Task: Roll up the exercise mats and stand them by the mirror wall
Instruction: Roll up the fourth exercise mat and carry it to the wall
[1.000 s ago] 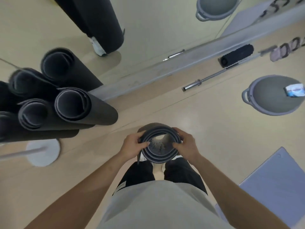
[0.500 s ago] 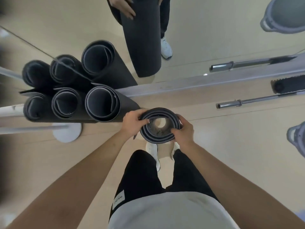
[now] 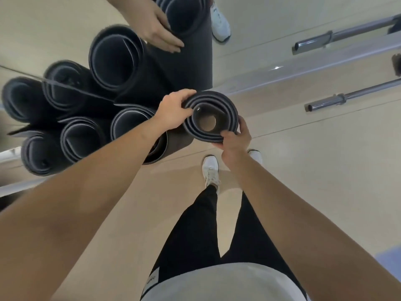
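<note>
We are at the standing step: our left hand (image 3: 173,111) curls over the top rim of the rolled mat (image 3: 225,109) at ten o'clock and our right hand (image 3: 234,140) grips it at five o'clock, upright at the foot of the mirror wall (image 3: 260,29). Next, we judge, it must settle against the standing mats (image 3: 80,137) at nine o'clock before we let go.

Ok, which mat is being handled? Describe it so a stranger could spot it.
At the foot of the mirror wall stands a cluster of rolled mats. Just right of them is one more upright dark roll, its rim gripped by the left hand and right hand. It alone is wound tight, with a small core.
</note>
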A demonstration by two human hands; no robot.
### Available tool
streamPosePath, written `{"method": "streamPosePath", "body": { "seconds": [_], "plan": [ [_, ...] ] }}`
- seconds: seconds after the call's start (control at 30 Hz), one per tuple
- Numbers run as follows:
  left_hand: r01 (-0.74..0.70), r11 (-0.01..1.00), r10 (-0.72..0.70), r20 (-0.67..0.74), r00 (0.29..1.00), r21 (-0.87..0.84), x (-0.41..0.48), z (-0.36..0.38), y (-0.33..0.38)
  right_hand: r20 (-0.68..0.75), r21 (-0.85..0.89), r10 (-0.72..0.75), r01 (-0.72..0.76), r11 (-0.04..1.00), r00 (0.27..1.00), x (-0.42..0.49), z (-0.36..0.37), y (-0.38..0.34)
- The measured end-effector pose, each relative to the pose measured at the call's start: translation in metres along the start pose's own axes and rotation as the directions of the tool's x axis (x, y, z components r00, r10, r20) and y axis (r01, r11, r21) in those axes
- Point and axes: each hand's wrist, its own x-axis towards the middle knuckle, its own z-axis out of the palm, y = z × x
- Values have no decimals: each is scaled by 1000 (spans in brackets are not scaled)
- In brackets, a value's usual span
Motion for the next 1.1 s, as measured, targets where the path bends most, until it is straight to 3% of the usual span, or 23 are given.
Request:
{"method": "streamPosePath", "body": {
  "seconds": [0.1, 0.2, 0.27, 0.37, 0.5, 0.63, 0.73, 0.97, 1.1],
  "plan": [
    [80, 991, -93, 121, 988, 111, 1, -8, -22, 10, 77, 143, -143, 987, 990, 15, 11, 33],
    [141, 979, -160, 126, 979, 150, -9, -3, -51, 83, -67, 300, -295, 953, 950, 25, 9, 46],
    [138, 988, -144, 101, 984, 67, -19, 5, -61, 96, -213, 281, -256, 943, 955, 32, 8, 44],
    [199, 980, -200, -45, 979, -34, -28, 21, -57, 112, -321, 161, -118, 940, 981, 44, 7, 38],
    [264, 964, -256, -204, 945, 10, -26, 34, -55, 128, -472, 2, 59, 879, 992, 59, 11, 26],
    [314, 949, -293, -272, 916, 35, -28, 33, -61, 137, -542, -20, 92, 835, 990, 70, 11, 20],
    [317, 947, -290, -270, 918, 61, -36, 30, -62, 146, -561, 53, 39, 827, 988, 72, 7, 22],
    [321, 939, -341, -219, 914, -124, -77, 39, -52, 113, -522, 109, -34, 852, 988, 45, -8, 18],
    [295, 935, -317, -88, 944, -197, -103, 47, -33, 111, -568, 76, 1, 823, 991, 18, -38, 6]
  ]
}}
